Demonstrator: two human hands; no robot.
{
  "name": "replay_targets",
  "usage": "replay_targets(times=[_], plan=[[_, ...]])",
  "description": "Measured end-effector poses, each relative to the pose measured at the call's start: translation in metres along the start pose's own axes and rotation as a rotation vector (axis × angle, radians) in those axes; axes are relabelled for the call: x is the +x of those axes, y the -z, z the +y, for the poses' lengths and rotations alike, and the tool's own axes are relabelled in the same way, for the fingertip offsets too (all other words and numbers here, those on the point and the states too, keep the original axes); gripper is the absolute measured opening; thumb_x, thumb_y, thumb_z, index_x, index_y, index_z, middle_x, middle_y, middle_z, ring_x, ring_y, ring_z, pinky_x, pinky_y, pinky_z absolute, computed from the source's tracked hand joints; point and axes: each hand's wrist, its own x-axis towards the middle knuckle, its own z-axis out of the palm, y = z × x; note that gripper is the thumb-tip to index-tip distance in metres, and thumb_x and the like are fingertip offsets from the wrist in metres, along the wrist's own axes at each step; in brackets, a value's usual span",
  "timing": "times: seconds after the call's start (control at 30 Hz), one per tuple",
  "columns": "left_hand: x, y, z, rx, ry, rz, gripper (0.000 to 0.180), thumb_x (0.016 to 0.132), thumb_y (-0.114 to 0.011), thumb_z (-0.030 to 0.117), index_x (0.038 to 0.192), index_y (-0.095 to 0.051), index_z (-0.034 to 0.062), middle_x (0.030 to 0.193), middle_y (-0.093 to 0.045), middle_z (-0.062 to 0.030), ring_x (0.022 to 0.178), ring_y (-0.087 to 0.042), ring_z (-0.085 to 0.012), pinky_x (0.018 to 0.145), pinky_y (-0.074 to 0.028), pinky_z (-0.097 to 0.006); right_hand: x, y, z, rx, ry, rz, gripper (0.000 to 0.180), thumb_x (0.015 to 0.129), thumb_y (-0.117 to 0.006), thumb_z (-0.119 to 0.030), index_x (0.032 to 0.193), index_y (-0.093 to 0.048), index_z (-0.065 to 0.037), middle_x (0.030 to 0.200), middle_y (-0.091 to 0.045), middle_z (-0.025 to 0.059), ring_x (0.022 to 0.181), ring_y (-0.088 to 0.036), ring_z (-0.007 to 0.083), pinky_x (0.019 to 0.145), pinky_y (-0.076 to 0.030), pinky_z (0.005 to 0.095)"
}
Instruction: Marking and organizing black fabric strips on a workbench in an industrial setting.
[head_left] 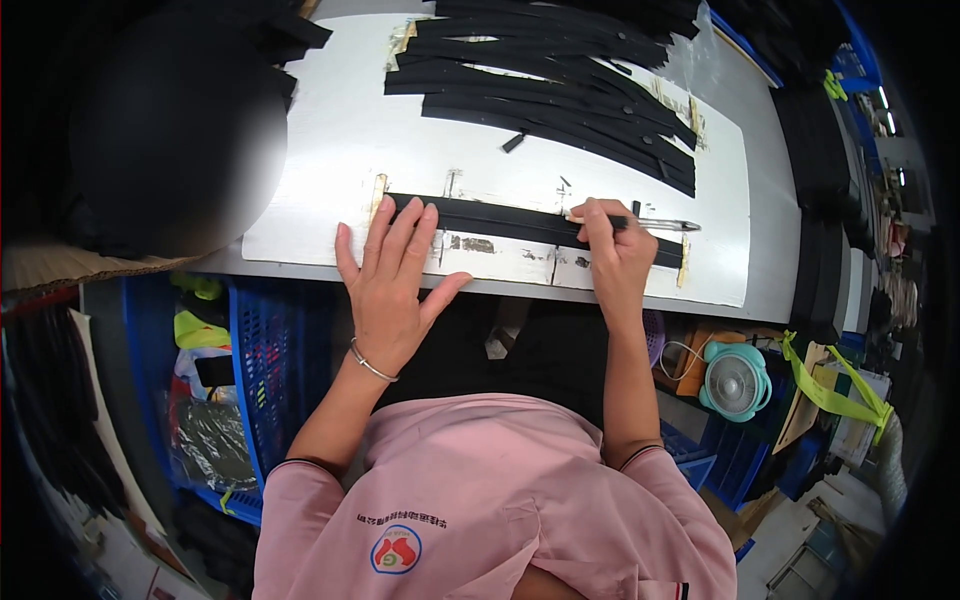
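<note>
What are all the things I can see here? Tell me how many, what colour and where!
black strip: one, black, flat on the board near the front edge, under both hands
pile of black strips: many, black, far side of the board
white board: one, white with bits of tape, on the grey table
silver pen-like tool: one, silver, in the right hand, lying over the strip
blue crates: at least two, blue, under the table on the left
small fan: one, teal, lower right beside the table
yellow-green strap: one, lower right
bracelet: one, silver, left wrist
pink shirt: one, bottom middle
left hand: flat, pressing the strip
right hand: gripping the tool
</note>
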Motion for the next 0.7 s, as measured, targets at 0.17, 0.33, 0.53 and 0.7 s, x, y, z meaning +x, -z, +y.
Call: replay_targets(times=[0.17, 0.33, 0.53, 0.7], plan=[[0.001, 0.002, 0.001, 0.003, -0.007, -0.015, 0.075, 0.084, -0.078, 0.046, 0.146, -0.056, 0.0096, 0.149, -0.054, -0.0072, 0.146, -0.041, -0.0283, 0.121, -0.011, -0.06, 0.001, -0.004, 0.009, 0.033, -0.033, 0.022, 0.025, 0.098, -0.067, -0.016, 0.086, -0.075, 0.004, 0.071, -0.072, 0.0064, 0.052, -0.056, 0.0067, 0.049, -0.04, 0.025], [0.002, 0.007, 0.004, 0.002, -0.007, -0.031, 0.073, 0.085, -0.079, 0.044, 0.146, -0.056, 0.0096, 0.15, -0.053, -0.0084, 0.146, -0.041, -0.029, 0.121, -0.011, -0.06, 0.002, -0.006, 0.008, 0.031, -0.001, 0.002, 0.028, 0.098, -0.067, -0.017, 0.082, -0.074, 0.005, 0.077, -0.074, 0.0068, 0.052, -0.06, 0.0098, 0.049, -0.043, 0.0264], [0.019, 0.005, 0.035, -0.216, -0.031, 0.006, 0.061, 0.086, -0.078, 0.033, 0.14, -0.061, 0.0105, 0.146, -0.056, -0.0097, 0.138, -0.048, -0.0282, 0.121, -0.014, -0.057, 0.001, -0.007, 0.009, -0.049, 0.029, -0.008, 0.028, 0.097, -0.067, -0.017, 0.082, -0.074, 0.006, 0.08, -0.075, 0.0063, 0.052, -0.063, 0.0132, 0.051, -0.044, 0.0273], [0.049, -0.026, 0.069, -0.421, -0.091, 0.081, 0.029, 0.084, -0.077, 0.009, 0.113, -0.073, 0.008, 0.115, -0.068, -0.0066, 0.107, -0.062, -0.0254, 0.101, -0.04, -0.043, 0.002, -0.008, 0.011, -0.032, 0.066, 0.015, 0.028, 0.097, -0.067, -0.017, 0.082, -0.074, 0.006, 0.078, -0.075, 0.0063, 0.053, -0.064, 0.0133, 0.051, -0.045, 0.028]])
